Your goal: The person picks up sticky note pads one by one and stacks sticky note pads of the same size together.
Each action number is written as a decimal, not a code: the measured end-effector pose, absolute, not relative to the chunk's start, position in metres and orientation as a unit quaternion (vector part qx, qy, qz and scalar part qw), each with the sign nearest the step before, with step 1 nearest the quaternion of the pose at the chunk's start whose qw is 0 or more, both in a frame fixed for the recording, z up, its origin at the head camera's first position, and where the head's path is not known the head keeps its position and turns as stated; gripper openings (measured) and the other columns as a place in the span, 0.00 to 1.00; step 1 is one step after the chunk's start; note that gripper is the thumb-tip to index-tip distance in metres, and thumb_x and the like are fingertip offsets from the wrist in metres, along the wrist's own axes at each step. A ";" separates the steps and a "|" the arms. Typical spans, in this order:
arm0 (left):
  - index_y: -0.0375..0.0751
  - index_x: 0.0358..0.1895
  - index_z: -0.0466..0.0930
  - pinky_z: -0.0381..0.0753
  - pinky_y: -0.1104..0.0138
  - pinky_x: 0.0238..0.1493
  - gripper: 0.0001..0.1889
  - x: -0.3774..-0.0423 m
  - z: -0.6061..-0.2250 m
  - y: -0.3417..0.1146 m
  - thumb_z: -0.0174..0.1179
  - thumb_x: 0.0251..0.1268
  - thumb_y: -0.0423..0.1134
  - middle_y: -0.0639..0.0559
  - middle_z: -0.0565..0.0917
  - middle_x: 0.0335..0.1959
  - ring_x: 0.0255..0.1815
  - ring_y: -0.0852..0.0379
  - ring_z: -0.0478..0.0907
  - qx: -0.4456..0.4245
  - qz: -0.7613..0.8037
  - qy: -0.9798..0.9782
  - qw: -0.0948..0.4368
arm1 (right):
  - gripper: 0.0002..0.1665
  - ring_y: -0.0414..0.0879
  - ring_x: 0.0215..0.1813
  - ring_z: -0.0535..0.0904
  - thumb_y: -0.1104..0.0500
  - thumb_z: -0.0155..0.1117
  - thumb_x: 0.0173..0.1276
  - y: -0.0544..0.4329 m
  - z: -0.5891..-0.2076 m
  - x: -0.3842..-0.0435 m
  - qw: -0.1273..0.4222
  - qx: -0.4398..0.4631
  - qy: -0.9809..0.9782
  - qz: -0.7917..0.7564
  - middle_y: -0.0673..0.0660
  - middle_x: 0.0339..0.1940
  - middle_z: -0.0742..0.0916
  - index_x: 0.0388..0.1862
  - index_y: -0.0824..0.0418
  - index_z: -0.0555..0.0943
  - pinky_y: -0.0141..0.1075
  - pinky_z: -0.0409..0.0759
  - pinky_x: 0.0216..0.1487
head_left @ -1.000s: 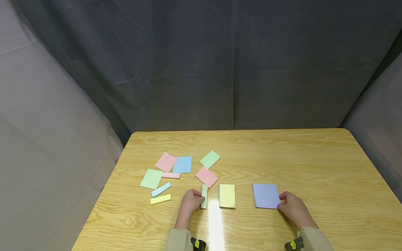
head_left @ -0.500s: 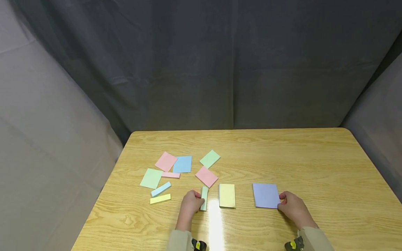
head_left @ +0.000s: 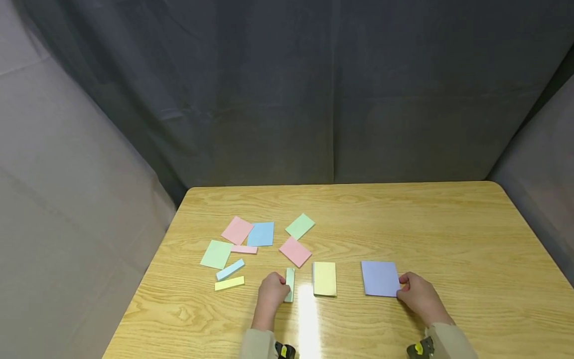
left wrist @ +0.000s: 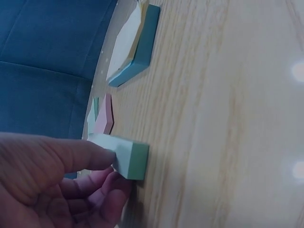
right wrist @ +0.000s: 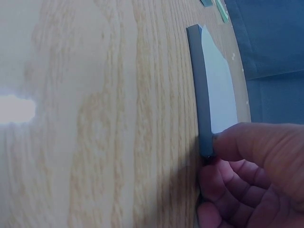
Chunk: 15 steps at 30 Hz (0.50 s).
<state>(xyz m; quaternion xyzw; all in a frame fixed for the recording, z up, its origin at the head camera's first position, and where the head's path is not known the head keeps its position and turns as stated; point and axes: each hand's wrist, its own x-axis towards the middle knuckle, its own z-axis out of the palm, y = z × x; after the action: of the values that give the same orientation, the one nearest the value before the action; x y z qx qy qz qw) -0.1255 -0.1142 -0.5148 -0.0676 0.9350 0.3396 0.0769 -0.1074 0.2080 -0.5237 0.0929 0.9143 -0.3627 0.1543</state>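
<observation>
My left hand (head_left: 271, 293) pinches a narrow light-green sticky note pad (head_left: 290, 278) by its left side, thumb on top. In the left wrist view this pad's green end (left wrist: 138, 161) faces the camera, close over the wood. At the right, a square purple sticky note pad (head_left: 380, 278) lies flat, its lower right corner between the thumb and fingers of my right hand (head_left: 420, 298). The right wrist view shows the thumb (right wrist: 237, 140) on that pad's top edge. Between the two hands lies a yellow rectangular sticky note pad (head_left: 325, 279), near the green one.
Left of centre on the wooden table (head_left: 448, 224) lie square pads in pink (head_left: 237, 230), blue (head_left: 260, 234) and green (head_left: 216, 255). Narrow strips in pink, blue and yellow (head_left: 229, 283) sit below them. Smaller green (head_left: 300, 227) and pink (head_left: 295, 252) pads lie behind the held green pad.
The narrow green pad has shifted slightly toward the person and to the left in my left hand, away from the pink pad. My right hand and the purple pad have stayed put.
</observation>
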 end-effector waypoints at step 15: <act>0.35 0.27 0.72 0.70 0.62 0.24 0.03 -0.133 -0.515 -0.138 0.57 0.48 0.29 0.49 0.73 0.21 0.22 0.53 0.68 -0.093 0.318 0.942 0.050 | 0.18 0.49 0.29 0.69 0.68 0.57 0.52 0.208 -0.521 -0.106 0.157 0.096 0.913 -0.365 0.57 0.26 0.75 0.42 0.76 0.69 0.41 0.68 0.31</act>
<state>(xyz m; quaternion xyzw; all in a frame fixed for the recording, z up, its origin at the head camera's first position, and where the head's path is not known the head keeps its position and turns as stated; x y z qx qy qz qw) -0.1332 -0.1379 -0.5146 -0.0931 0.9420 0.3184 0.0502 -0.1062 0.2076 -0.5205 0.0959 0.9125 -0.3651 0.1575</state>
